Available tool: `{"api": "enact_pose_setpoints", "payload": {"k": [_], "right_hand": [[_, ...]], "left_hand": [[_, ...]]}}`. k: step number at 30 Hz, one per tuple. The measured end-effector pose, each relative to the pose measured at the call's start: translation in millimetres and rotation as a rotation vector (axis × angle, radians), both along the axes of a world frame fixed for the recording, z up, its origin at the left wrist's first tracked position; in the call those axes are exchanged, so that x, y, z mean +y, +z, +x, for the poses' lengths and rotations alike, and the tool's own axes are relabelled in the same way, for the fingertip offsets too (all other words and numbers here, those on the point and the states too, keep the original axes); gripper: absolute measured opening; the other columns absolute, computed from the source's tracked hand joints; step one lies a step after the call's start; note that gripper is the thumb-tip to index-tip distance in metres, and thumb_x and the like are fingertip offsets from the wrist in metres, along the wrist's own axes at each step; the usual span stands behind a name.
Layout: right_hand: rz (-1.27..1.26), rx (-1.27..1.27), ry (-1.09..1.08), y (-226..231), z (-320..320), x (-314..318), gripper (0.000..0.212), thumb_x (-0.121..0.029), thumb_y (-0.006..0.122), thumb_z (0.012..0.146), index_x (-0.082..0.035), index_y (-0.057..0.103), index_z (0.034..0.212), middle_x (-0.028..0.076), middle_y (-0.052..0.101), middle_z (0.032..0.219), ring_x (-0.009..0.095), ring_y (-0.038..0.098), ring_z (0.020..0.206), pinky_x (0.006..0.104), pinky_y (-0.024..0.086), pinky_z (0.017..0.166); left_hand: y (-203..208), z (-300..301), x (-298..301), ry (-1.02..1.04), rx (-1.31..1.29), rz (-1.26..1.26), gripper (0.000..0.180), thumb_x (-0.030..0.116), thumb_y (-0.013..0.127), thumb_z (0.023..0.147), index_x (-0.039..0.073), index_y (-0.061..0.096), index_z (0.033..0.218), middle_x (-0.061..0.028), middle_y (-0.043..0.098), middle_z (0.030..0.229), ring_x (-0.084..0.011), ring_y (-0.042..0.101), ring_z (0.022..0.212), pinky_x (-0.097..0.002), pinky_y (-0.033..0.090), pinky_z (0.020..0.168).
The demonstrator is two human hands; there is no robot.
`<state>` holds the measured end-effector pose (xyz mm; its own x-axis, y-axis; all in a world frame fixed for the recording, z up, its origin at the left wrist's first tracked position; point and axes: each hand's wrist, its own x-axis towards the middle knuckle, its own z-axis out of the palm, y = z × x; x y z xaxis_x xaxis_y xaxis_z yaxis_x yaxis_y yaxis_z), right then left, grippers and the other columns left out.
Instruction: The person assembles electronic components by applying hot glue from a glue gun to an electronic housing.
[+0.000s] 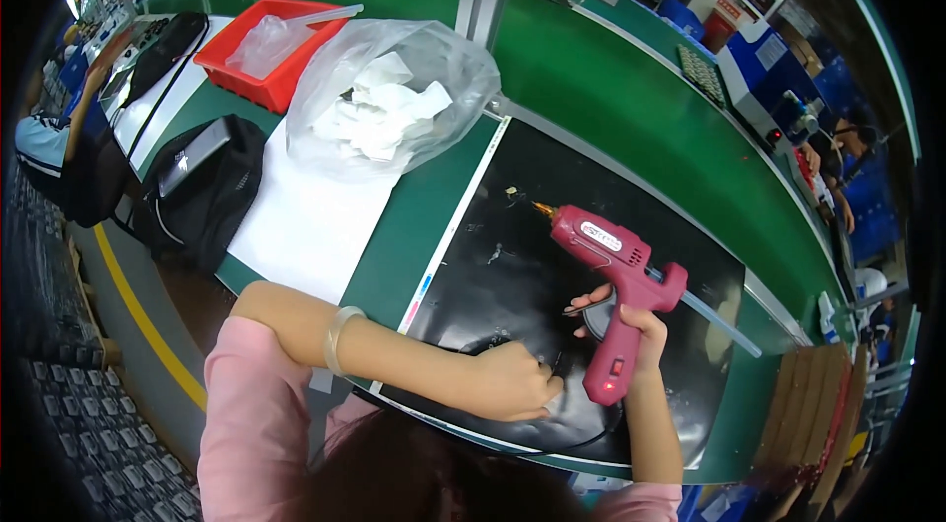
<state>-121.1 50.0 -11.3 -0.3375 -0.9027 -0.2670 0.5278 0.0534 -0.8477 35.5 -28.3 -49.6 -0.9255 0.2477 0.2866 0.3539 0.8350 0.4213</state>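
A dark pink hot glue gun (pixel 610 300) is in my right hand (pixel 639 333), which wraps round its grip with fingers at the grey trigger. Its brass nozzle (pixel 544 209) points up and left over the black mat (pixel 512 285). A translucent glue stick (pixel 724 327) sticks out of its rear end, and a red light glows low on the grip. My left hand (pixel 517 381) is closed, knuckles up, low over the mat just left of the grip. What its fingers hold, if anything, is hidden. A clear bangle (pixel 341 341) circles my left wrist.
A clear bag (pixel 434 123) of crumpled white tissue stands beyond my left arm, beside a red bin (pixel 258 51). White paper (pixel 310 226) and a black bag (pixel 212 192) lie further left. Brown cardboard (pixel 803 409) stands at the right. Behind the metal rail runs a green belt (pixel 631 118).
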Motion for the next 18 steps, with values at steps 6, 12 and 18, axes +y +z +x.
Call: {"api": "enact_pose_setpoints", "payload": {"k": [6,12,18], "right_hand": [[0.043,0.050,-0.025,-0.7,1.1,-0.8,0.041,-0.025,0.052,0.059,0.004,0.050,0.088,0.022,0.057,0.085,0.032,0.057,0.079,0.0331,0.050,0.059],[0.040,0.119,-0.011,5.3,5.6,-17.1,0.042,-0.024,0.050,0.060,0.005,0.049,0.090,0.023,0.057,0.087,0.030,0.058,0.079,0.0308,0.048,0.061],[0.047,0.165,-0.020,4.3,7.9,-20.9,0.043,-0.023,0.049,0.062,0.008,0.049,0.092,0.024,0.057,0.088,0.028,0.057,0.079,0.0303,0.047,0.065]], "left_hand": [[1.3,4.3,1.5,0.022,0.040,-0.030,0.034,0.036,0.054,0.074,0.004,0.049,0.066,-0.0064,0.051,0.052,-0.0198,0.053,0.043,-0.0293,0.040,0.038],[3.8,6.0,0.2,0.021,0.008,0.011,0.033,0.033,0.056,0.072,0.002,0.050,0.066,-0.0078,0.052,0.052,-0.0210,0.053,0.045,-0.0301,0.040,0.040],[2.4,5.3,-1.4,0.019,0.042,0.066,0.033,0.032,0.057,0.071,0.002,0.049,0.065,-0.0076,0.052,0.052,-0.0206,0.054,0.046,-0.0297,0.040,0.040]]}}
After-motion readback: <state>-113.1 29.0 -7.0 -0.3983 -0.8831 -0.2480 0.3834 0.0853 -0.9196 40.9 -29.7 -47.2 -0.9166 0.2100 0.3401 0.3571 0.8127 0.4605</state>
